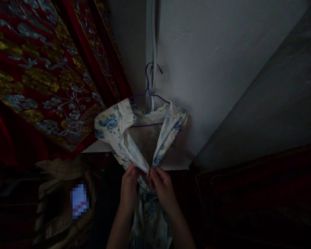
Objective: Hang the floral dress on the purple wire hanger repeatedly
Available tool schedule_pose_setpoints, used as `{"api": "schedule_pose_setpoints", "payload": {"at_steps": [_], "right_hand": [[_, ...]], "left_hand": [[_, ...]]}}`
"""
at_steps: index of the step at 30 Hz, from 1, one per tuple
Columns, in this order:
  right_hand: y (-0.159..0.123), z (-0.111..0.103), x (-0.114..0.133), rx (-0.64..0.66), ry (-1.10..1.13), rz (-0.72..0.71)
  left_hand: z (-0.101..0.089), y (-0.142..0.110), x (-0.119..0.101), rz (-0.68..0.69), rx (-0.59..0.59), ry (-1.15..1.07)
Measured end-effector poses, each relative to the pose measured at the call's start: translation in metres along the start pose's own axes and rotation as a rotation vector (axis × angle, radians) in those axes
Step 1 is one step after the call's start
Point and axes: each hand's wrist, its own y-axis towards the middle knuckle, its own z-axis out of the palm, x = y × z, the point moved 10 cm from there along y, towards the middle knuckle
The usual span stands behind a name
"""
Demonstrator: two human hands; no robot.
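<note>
Floral collared dress (110, 121), suspended against the wall and worked by two bare hands. The dress, white with blue and yellow flowers, hangs at the centre of the view; its neckline gapes in a deep V, the pale inner facing (131, 145) turned outward on one side. The left hand (129, 178) and right hand (159, 180) meet at the base of this V, just above the gathered waist, each with thumb and fingers pinched on one front edge. The step in hand appears to be the bringing together of these edges at their lowest open point; whether a zip or a button lies between the fingertips cannot be told in the dim light. A further move at this point would call for both edges to be held level and taut, without a pull on the shoulders.

Above, a purple hanger (148, 90) passes inside the shoulders, its hook beside a pale vertical strip (154, 41) on the grey wall (209, 62). To the left hangs a red cloth (33, 69) embroidered in gold and silver; below it lies a checked fabric (62, 167), near a bright, pixelated object (79, 200) of uncertain nature.
</note>
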Motion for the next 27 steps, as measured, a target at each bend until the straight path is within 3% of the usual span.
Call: {"api": "schedule_pose_setpoints", "payload": {"at_steps": [2, 4, 9, 13, 16, 21, 27], "right_hand": [[0.002, -0.001, 0.000, 0.033, -0.015, 0.009], [0.003, 0.002, 0.002, 0.090, -0.058, 0.010], [-0.001, 0.009, 0.002, 0.167, -0.096, 0.050], [-0.002, 0.013, -0.003, 0.187, -0.067, 0.153], [0.006, 0.004, 0.004, 0.116, 0.012, 0.215], [0.053, -0.017, 0.059, -0.052, 0.060, 0.095], [0.110, 0.000, 0.172, -0.058, 0.127, -0.162]], "left_hand": [[0.013, -0.002, 0.009, -0.027, 0.179, 0.097], [0.016, -0.006, 0.017, -0.044, 0.251, 0.193], [0.003, -0.003, 0.014, 0.026, 0.140, 0.361], [0.011, -0.003, 0.013, 0.022, 0.158, 0.402], [0.017, -0.009, 0.013, 0.070, 0.127, 0.494], [0.011, -0.010, 0.042, 0.090, 0.098, 0.717], [0.003, 0.013, 0.065, 0.073, 0.136, 0.801]]}}
